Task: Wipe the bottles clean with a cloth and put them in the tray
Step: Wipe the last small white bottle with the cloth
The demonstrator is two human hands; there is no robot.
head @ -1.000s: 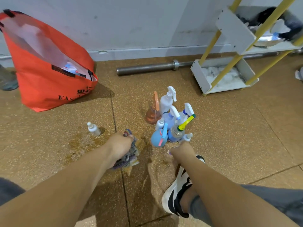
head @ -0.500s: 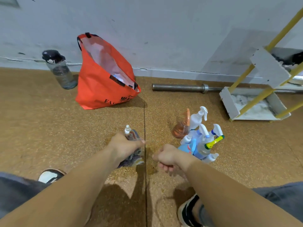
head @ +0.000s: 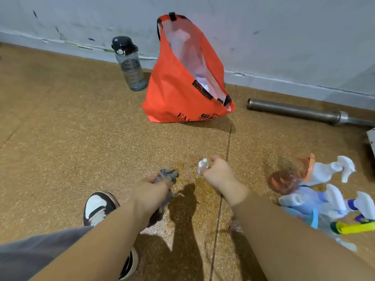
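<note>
Right hand: the right hand [head: 218,175] is clenched around a small white bottle [head: 203,165]. The fingers curl over the bottle's body from the right side.

Small white bottle: it is upright and sits at the far-left side of the right fist. Its cap and shoulder stick out above the fingers, and its lower part is hidden behind them. Whether its base touches the floor [head: 71,149] I cannot tell.

Left hand: the left hand [head: 151,191] grasps a bunched grey cloth [head: 169,174]. One end pokes out past the knuckles towards the bottle and the rest hangs below the palm.

Cloth and bottle: they are near each other but apart, with bare wet-looking floor between them.

Other bottles: a cluster of spray bottles [head: 316,199] stands on the floor to the right of the right forearm, blurred.

Far edge of the floor: an orange bag [head: 178,88] leans open by the wall. A dark water bottle [head: 130,65] stands just to its left, and a steel bar [head: 294,111] lies to its right.

Near side: a black-and-white shoe [head: 97,207] rests on the floor under the left forearm.
</note>
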